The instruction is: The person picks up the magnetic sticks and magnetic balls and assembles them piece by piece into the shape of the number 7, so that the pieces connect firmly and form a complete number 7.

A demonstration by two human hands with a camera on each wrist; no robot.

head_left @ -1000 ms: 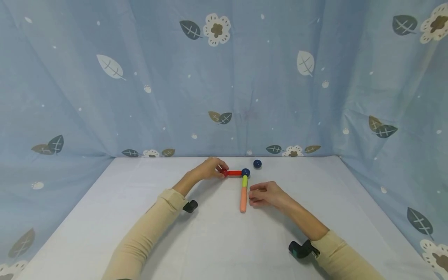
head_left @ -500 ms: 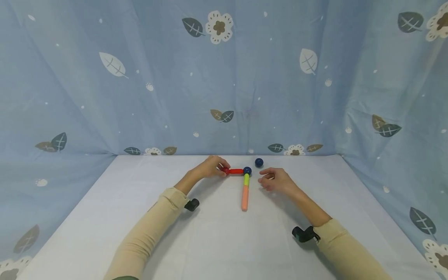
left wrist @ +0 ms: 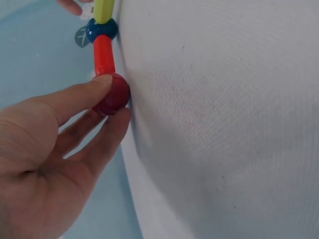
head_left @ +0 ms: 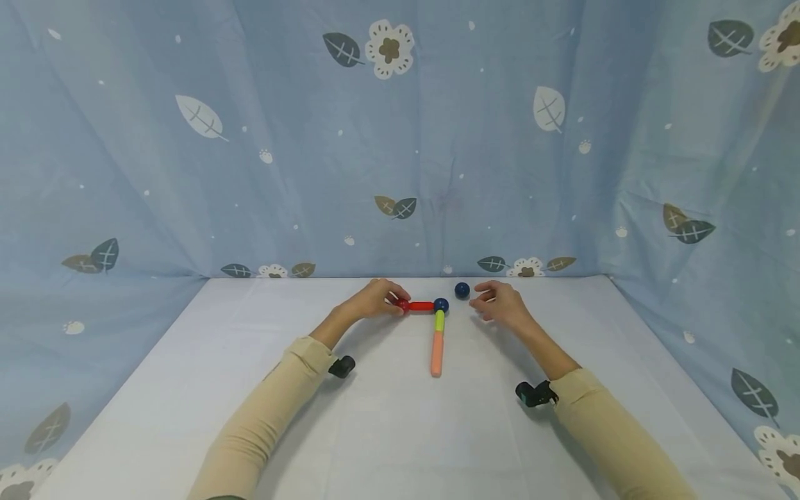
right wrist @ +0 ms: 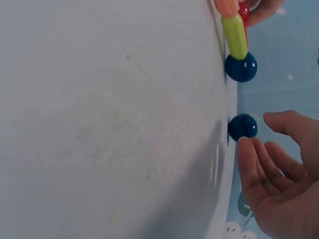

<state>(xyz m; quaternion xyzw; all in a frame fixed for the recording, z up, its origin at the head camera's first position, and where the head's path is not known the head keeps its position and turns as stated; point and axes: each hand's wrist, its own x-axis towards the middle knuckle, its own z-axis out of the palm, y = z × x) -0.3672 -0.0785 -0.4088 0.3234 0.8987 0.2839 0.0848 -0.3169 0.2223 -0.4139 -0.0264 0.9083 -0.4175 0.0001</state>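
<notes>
Between thumb and fingers, my left hand [head_left: 373,298] pinches a red ball [left wrist: 113,94] low on the table. From that ball a short red rod [head_left: 421,306] runs right to a dark blue ball [head_left: 441,305]. A yellow-green rod [head_left: 440,321] extends from the blue ball toward me, with a salmon-pink rod [head_left: 437,355] in line at its near end. A loose blue ball [head_left: 462,290] lies farther back and to the right. Just right of it, my right hand [head_left: 505,306] holds nothing, thumb and fingers spread apart beside the ball.
A white cloth covers the table [head_left: 387,430]. Behind it hangs a blue curtain [head_left: 300,173] with leaf and flower prints, close to the loose ball. Each wrist carries a small black camera [head_left: 535,394].
My right hand has left the salmon-pink rod's side and moved back and to the right, up to the loose blue ball. My left hand keeps its pinch on the red ball.
</notes>
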